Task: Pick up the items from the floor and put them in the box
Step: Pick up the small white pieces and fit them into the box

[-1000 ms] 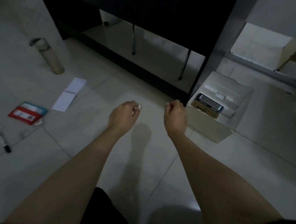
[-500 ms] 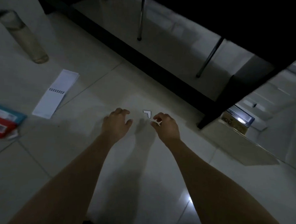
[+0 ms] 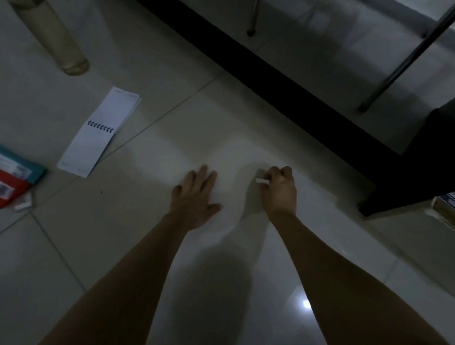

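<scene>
Small white piece [image 3: 262, 181]: flat, short and oblong, plain white, too small for further detail. Pinched at the curled fingertips of the right hand [image 3: 279, 192], low over the pale tiled floor [image 3: 144, 220]; contact with the tile not discernible. Runs with its long axis nearly across the view, dipping slightly toward the right. Points its free end leftward, toward the left hand [image 3: 196, 194]; other end hidden under the fingers.

Left hand: flat, palm down, fingers straight and spread, gripping nothing, near the right hand but apart from it.

Farther left on the floor: white spiral notepad [image 3: 99, 131], flipped open, long axis slanting up to the right. Red-and-teal packet [image 3: 7, 175] at the frame edge. Beige cylindrical bottle [image 3: 44, 28], upright, blurred.

Box [image 3: 448, 219]: partly visible at the right edge, just past the foot of a black furniture frame [image 3: 405, 181], well apart from the white piece.
</scene>
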The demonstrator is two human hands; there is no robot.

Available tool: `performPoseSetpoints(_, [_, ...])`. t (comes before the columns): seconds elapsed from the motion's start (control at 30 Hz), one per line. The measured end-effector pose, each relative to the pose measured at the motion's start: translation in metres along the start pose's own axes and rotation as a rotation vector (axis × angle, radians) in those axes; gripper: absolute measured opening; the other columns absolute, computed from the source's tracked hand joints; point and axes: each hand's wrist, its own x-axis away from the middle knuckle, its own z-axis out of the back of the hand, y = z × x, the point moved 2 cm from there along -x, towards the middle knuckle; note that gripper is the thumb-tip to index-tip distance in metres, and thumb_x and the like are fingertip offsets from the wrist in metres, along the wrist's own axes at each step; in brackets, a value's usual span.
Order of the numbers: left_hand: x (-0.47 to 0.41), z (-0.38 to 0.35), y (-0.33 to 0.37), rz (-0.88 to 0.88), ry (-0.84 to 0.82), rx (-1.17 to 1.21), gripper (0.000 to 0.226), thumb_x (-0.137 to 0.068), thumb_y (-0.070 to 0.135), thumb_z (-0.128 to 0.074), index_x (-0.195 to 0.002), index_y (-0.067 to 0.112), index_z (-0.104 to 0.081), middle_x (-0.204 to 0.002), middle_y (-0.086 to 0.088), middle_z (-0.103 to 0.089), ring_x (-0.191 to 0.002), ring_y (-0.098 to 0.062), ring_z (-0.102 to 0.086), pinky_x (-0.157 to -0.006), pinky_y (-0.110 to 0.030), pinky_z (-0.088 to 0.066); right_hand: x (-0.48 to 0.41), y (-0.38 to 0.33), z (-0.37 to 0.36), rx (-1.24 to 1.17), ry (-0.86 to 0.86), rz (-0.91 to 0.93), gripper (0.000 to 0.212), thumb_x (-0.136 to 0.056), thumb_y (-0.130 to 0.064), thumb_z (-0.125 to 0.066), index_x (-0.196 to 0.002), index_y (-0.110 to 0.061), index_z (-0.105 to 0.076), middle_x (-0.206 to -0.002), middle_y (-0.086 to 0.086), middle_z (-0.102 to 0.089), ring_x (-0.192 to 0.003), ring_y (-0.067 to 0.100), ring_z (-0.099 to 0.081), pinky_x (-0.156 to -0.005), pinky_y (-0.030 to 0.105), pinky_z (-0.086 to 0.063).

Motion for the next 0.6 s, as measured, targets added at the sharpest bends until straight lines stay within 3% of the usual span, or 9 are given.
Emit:
performPoseSetpoints(0.1, [0.001,0.005,-0.001,-0.005,0.001,0.120,0.071,-0.093,0.046,-0.043,-0.150,0.023,-0.009,-0.161,0.003,0.002,-0.148,-0.023,-0.003,-0.117,-0.045,-0.018,0.001,-0.004,-0.001,-0.115,-0.007,-0.052,0.016,-0.090,-0.005,-0.051,-0.104,-0.001,-0.057,-0.111,0.019,-0.056,-0.096,0.034,-0.058,-0.080,0.036,-0.049])
performPoseSetpoints(0.2, [0.017,0.018,-0.012,0.064,0.130,0.291,0.055,-0.096,0.032,-0.044,-0.145,0.014,-0.030,-0.154,-0.006,-0.030,-0.141,-0.025,-0.028,-0.113,-0.040,-0.030,0.013,-0.028,-0.006,-0.353,-0.063,-0.066,0.002,-0.087,-0.006,-0.058,-0.089,-0.005,-0.059,-0.087,0.017,-0.066,-0.081,0.032,-0.065,-0.075,0.043,-0.057])
performPoseSetpoints(0.37, [0.067,0.045,-0.069,0.272,0.463,0.445,0.037,-0.095,0.025,-0.047,-0.128,0.009,-0.055,-0.129,-0.014,-0.058,-0.116,-0.031,-0.055,-0.098,-0.038,-0.043,0.038,-0.100,-0.013,-0.655,-0.199,0.010,0.018,-0.082,-0.011,-0.071,-0.075,-0.009,-0.054,-0.060,0.007,-0.058,-0.049,0.016,-0.057,-0.062,0.037,-0.057])
performPoseSetpoints(0.5, [0.117,0.059,-0.129,0.438,0.664,0.520,0.029,-0.093,0.026,-0.052,-0.116,0.011,-0.062,-0.113,-0.012,-0.064,-0.100,-0.028,-0.061,-0.082,-0.033,-0.045,0.062,-0.164,-0.033,-0.713,-0.293,0.118,0.014,-0.080,-0.010,-0.072,-0.078,-0.006,-0.059,-0.057,0.001,-0.058,-0.043,0.007,-0.056,-0.057,0.031,-0.055])
performPoseSetpoints(0.6, [0.143,0.054,-0.175,0.556,0.745,0.545,0.026,-0.090,0.027,-0.056,-0.111,0.011,-0.062,-0.106,-0.010,-0.065,-0.093,-0.026,-0.061,-0.076,-0.032,-0.045,0.079,-0.207,-0.060,-0.699,-0.367,0.172,0.013,-0.079,-0.012,-0.074,-0.077,-0.007,-0.063,-0.059,0.001,-0.060,-0.055,0.017,-0.059,-0.061,0.033,-0.055])
